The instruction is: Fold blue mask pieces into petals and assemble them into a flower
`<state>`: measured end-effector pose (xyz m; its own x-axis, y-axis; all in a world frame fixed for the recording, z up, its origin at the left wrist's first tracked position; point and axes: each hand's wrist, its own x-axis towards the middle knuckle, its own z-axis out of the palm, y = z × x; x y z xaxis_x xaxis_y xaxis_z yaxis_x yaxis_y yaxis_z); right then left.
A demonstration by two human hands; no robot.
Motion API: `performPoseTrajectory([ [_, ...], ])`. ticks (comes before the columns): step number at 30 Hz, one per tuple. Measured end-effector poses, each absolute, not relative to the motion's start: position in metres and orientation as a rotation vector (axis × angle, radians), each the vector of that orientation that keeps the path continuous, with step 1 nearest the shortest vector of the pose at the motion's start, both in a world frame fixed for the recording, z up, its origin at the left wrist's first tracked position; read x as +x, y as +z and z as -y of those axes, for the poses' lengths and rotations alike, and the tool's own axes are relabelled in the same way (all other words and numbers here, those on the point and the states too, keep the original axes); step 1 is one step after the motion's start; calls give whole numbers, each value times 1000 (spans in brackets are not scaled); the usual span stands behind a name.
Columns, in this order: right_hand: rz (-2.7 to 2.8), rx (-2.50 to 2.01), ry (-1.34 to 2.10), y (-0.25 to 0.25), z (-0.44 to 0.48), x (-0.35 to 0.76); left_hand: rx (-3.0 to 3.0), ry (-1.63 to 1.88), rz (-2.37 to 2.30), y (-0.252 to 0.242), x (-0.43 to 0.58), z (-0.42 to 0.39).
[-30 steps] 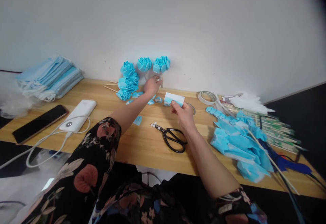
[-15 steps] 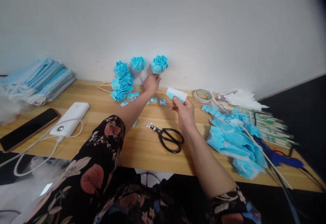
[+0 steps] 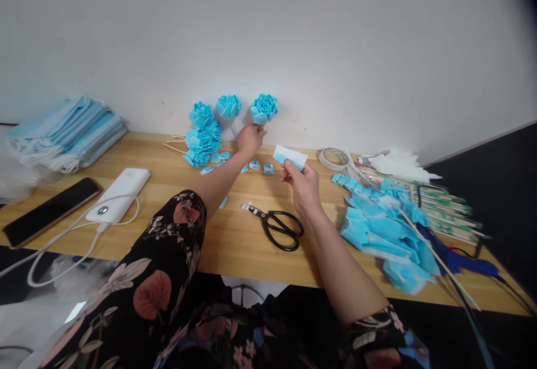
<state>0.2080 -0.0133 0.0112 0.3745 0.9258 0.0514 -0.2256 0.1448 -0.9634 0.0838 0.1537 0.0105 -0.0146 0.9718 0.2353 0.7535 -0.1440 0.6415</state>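
Plain wall [image 3: 268, 33] behind, wood desk [image 3: 239, 263] under everything.

Your left hand [image 3: 250, 137] looks clamped just below the flower [image 3: 264, 108]; bloom is right above your fingers, near the wall. Stem is hidden, so I can't confirm how firm that grip is. Your right hand [image 3: 301, 176] is closed on the strip [image 3: 295, 154], thumb in front, ends free.

Risks, my read:
- Left hand riding up = crushed petals.
- Loose stem grip = bloom spins or tips into the wall.
- Left hand swinging left = hits the second flower [image 3: 229, 106] standing just beside it.
- Thumb too hard on the strip = crease; too light = it slips out.
- Scraps [image 3: 269, 169] lie between your hands and under the left forearm. A low wrist or sleeve would drag them.
- Scissors [image 3: 265, 216] sit nearer you than the right hand, handles just beside that forearm. Pulling straight back could catch them.
- Blue pile [image 3: 380, 226] right of the right hand: elbow out, it shifts.
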Motion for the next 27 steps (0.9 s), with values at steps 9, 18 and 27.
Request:
performPoseTrajectory([
  [9, 781, -1108, 988, 8, 10, 206, 1932, 1089, -1745, 14, 57, -125],
  [18, 835, -1134, 980, 6, 10, 208, 2324, 1577, -1224, 85, 49, -158],
  [27, 872, -1120, 964, 3, 10, 209, 2443, 1137, -1368, 108, 72, -182],
])
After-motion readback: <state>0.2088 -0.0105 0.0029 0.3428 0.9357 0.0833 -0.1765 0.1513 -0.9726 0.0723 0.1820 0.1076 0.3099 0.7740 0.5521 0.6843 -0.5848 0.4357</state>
